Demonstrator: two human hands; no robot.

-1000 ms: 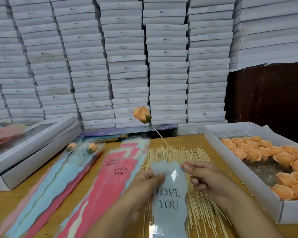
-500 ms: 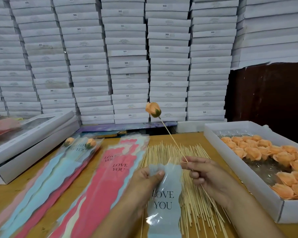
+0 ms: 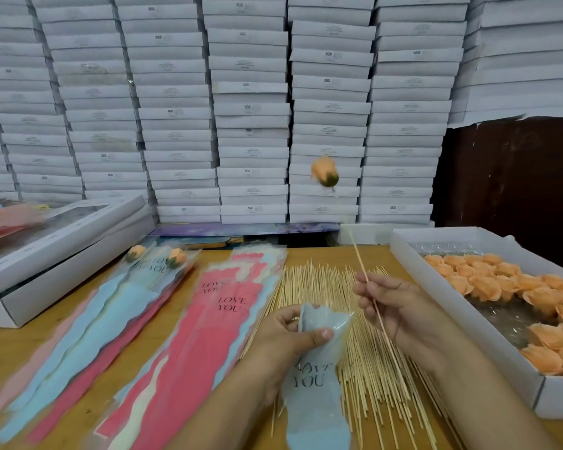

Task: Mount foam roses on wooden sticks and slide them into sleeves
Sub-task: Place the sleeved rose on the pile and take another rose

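An orange foam rose (image 3: 324, 173) sits on top of a thin wooden stick (image 3: 358, 254) that rises above the table. My right hand (image 3: 400, 313) pinches that stick near its lower half. My left hand (image 3: 290, 339) grips the mouth of a light blue "LOVE YOU" sleeve (image 3: 316, 394) with the thumb on top. The sleeve's opening is puffed apart, just left of the stick. A bed of loose sticks (image 3: 368, 362) lies under both hands.
A white box (image 3: 462, 306) of orange foam roses (image 3: 501, 284) stands at the right. Pink and blue empty sleeves (image 3: 205, 336) lie fanned at centre left, and two sleeved roses (image 3: 156, 258) beyond them. White lidded boxes (image 3: 56, 248) sit at the left; stacked cartons (image 3: 251, 108) fill the back.
The rose on its stick has swung to the right and risen higher. My right hand has lifted off the sleeve with the stick. My left hand has pulled the sleeve's mouth apart.
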